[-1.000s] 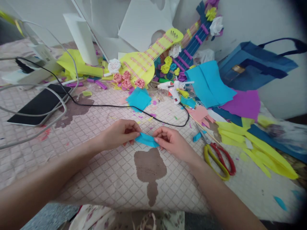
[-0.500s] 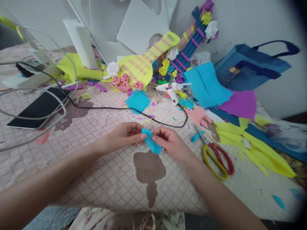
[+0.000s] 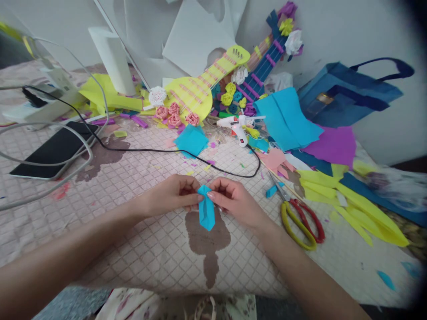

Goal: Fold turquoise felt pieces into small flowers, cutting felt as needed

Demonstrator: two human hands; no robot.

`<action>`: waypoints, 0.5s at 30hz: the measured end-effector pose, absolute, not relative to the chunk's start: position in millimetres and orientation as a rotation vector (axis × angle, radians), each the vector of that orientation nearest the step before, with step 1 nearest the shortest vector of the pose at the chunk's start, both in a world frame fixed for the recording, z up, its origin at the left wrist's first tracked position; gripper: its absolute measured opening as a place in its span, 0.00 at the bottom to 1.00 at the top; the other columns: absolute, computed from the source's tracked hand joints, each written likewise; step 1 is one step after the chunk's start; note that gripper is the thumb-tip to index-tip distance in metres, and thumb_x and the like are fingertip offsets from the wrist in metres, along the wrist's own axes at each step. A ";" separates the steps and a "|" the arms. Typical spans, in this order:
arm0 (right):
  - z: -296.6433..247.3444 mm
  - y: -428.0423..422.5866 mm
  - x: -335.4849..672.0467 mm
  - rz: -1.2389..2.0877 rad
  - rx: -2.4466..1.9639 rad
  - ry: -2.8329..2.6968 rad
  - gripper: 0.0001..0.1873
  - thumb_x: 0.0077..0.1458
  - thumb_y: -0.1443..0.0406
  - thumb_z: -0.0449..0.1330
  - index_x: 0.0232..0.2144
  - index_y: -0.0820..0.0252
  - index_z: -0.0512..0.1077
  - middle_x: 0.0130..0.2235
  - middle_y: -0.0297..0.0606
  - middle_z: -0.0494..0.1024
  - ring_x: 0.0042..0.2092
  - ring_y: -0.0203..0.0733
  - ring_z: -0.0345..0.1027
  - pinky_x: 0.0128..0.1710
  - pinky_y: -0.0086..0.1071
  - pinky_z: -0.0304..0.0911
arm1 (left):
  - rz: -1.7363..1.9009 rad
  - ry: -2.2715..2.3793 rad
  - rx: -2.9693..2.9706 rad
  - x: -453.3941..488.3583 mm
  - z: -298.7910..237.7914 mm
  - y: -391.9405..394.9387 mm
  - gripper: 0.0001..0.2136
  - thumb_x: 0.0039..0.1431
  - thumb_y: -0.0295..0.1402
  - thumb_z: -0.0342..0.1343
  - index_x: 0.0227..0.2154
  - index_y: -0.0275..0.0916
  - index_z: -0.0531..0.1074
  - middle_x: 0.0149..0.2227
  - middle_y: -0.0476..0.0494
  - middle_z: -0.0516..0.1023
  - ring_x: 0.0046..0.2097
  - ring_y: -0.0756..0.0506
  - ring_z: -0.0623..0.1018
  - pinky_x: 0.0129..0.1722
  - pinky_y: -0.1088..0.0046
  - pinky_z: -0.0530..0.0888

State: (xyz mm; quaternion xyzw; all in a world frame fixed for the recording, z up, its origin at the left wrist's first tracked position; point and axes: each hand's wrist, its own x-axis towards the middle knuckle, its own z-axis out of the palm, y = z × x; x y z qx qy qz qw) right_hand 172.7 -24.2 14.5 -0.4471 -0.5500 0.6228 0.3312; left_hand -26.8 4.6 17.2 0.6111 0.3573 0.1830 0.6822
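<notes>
A small folded piece of blue paper (image 3: 207, 213) is pinched between both hands, its long end pointing down toward me. My left hand (image 3: 183, 192) grips its left edge near the top, thumb in front and fingers curled behind. On the opposite edge, my right hand (image 3: 228, 195) holds it the same way. Beyond the hands lies a flat stack of blue paper squares (image 3: 191, 141). To the right rest scissors (image 3: 298, 218) with one yellow and one red handle, beside a small blue scrap (image 3: 271, 190).
A white glue gun (image 3: 238, 129) lies behind, its black cord (image 3: 150, 150) crossing the table. A yellow paper guitar (image 3: 193, 95) and a blue one (image 3: 263, 71) lean at the back. A phone (image 3: 53, 151) is at left; yellow paper (image 3: 360, 209) and a blue bag (image 3: 347, 98) are at right.
The folded blue paper has turned from a slant to nearly upright, its lower end now pointing toward me. Both hands have shifted their pinch toward its upper part.
</notes>
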 end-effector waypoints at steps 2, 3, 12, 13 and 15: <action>13.2 -24.6 171.9 1.617 -1.197 -1.366 0.14 0.51 0.56 0.62 0.28 0.59 0.65 0.23 0.27 0.65 0.21 0.28 0.56 0.19 0.24 0.50 | 0.432 0.776 1.395 -26.6 16.6 4.8 0.10 0.54 0.37 0.58 0.33 0.34 0.71 0.30 0.48 0.76 0.29 0.52 0.74 0.30 0.77 0.72; 12.8 -24.8 171.5 1.617 -1.207 -1.334 0.14 0.51 0.55 0.62 0.28 0.59 0.65 0.23 0.27 0.64 0.21 0.28 0.55 0.18 0.24 0.50 | 0.425 0.762 1.402 -26.6 16.0 4.9 0.10 0.55 0.37 0.58 0.34 0.34 0.71 0.30 0.47 0.76 0.30 0.51 0.74 0.30 0.76 0.72; 12.0 -25.8 168.6 1.636 -1.179 -1.304 0.14 0.50 0.56 0.63 0.30 0.59 0.66 0.24 0.28 0.67 0.22 0.28 0.58 0.17 0.23 0.53 | 0.393 0.801 1.339 -26.3 13.6 2.8 0.10 0.54 0.37 0.59 0.30 0.34 0.71 0.27 0.47 0.78 0.27 0.52 0.75 0.28 0.77 0.74; 11.9 -25.8 168.4 1.633 -1.184 -1.303 0.14 0.50 0.56 0.63 0.30 0.59 0.67 0.24 0.28 0.67 0.22 0.28 0.58 0.17 0.22 0.53 | 0.394 0.801 1.335 -26.3 13.5 2.8 0.10 0.54 0.37 0.59 0.30 0.34 0.71 0.26 0.47 0.77 0.27 0.52 0.75 0.28 0.77 0.74; 11.2 -25.7 167.9 1.625 -1.196 -1.295 0.13 0.50 0.57 0.63 0.30 0.60 0.67 0.25 0.29 0.67 0.22 0.28 0.59 0.18 0.22 0.53 | 0.403 0.802 1.331 -26.3 13.1 2.8 0.10 0.55 0.37 0.59 0.30 0.35 0.71 0.27 0.47 0.78 0.27 0.52 0.76 0.29 0.77 0.74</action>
